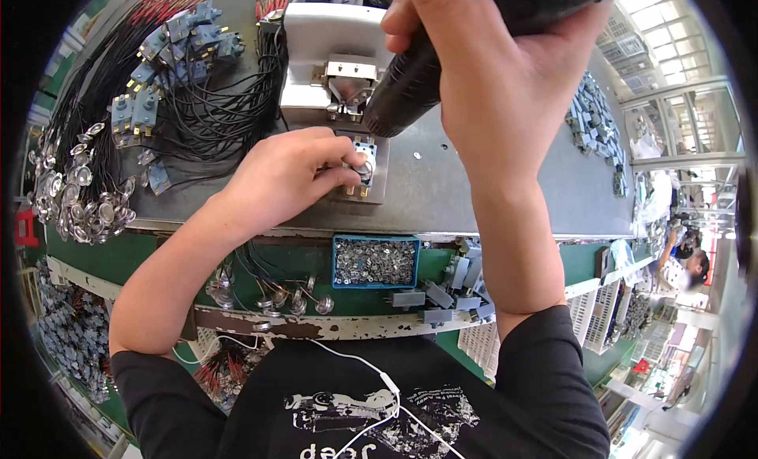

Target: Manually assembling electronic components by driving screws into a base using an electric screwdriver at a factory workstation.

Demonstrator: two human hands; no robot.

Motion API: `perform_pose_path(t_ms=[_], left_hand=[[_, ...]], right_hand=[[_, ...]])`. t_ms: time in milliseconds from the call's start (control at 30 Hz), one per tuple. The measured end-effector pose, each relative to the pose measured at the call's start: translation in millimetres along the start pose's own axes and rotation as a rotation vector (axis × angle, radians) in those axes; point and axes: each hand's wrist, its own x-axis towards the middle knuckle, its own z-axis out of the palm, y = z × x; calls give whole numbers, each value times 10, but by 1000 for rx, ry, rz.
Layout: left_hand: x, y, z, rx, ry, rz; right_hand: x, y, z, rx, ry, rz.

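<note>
My left hand [296, 171] rests at a metal block, thumb and fingertips pinched on a small switch [365, 155] with brass-coloured terminals. Part of the switch is hidden by the fingers. My right hand [505, 88] wraps round a thick black power tool [410, 80], which looks like an electric screwdriver. Its blunt lower end slants down to the left, just above and to the right of the switch; no bit shows. Behind the switch, a metal fixture [350, 84] stands on a pale metal stand [304, 48].
Blue-grey switches [146, 107] with black wires [229, 103] and round metal caps [95, 210] pile up at left. A blue tray [375, 284] of small metal parts sits in front, beside several grey switches [438, 295]. More switches [592, 119] lie at right. Another person [677, 269] is far right.
</note>
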Motion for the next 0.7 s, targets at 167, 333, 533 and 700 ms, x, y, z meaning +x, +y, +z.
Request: perform_pose_path(t_ms=[167,333,533,700], left_hand=[[89,89,-24,10,-53,-13],[67,92,-7,1,-32,-4],[47,67,-17,-3,-43,-11],[85,107,-16,10,-54,9]], right_hand=[[365,581,-216,5,-121,-810],[340,656,-238,-35,-126,-878],[-91,259,7,-90,161,-137],[383,752,-333,75,-237,-951]])
